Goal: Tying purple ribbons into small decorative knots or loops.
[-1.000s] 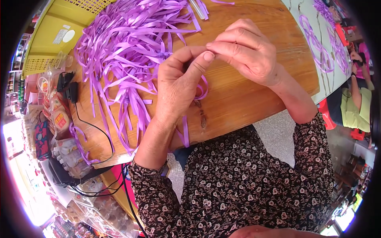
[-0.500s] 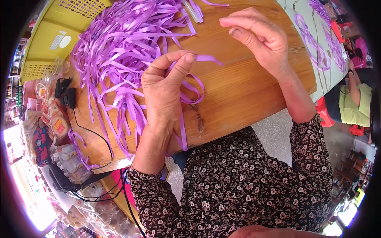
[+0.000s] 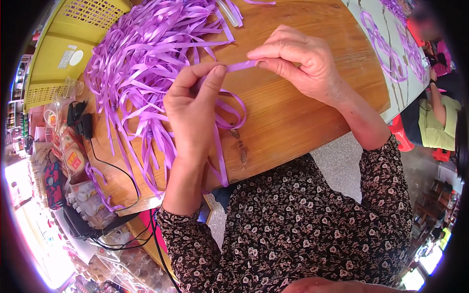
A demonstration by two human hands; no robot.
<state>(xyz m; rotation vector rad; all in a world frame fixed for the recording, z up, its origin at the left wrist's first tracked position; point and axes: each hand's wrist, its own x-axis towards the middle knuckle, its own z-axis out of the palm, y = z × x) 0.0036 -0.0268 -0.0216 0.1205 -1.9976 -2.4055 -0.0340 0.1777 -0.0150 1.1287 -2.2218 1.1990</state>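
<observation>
A narrow purple ribbon [image 3: 241, 65] stretches between my two hands above the wooden table. My left hand [image 3: 193, 105] pinches it between thumb and forefinger, and its length hangs down behind the palm toward the table's near edge. The ribbon's other end sits in the pinch of my right hand [image 3: 300, 63], between thumb and fingertips. Behind and to the left of my left hand lies a large tangled pile of purple ribbons [image 3: 146, 53], some strands trailing toward the near edge.
A yellow plastic basket [image 3: 83, 39] leans at the far left. Clear tubes [image 3: 229, 12] lie by the pile. A black adapter [image 3: 86, 126] with a cable rests on the left edge. Ribbon loops [image 3: 386, 49] lie on a white surface at right, where another person [image 3: 439, 117] sits.
My right hand has come left and down, from held apart in the air to pinching the ribbon's free end. The ribbon is now straighter; my left hand has shifted slightly left.
</observation>
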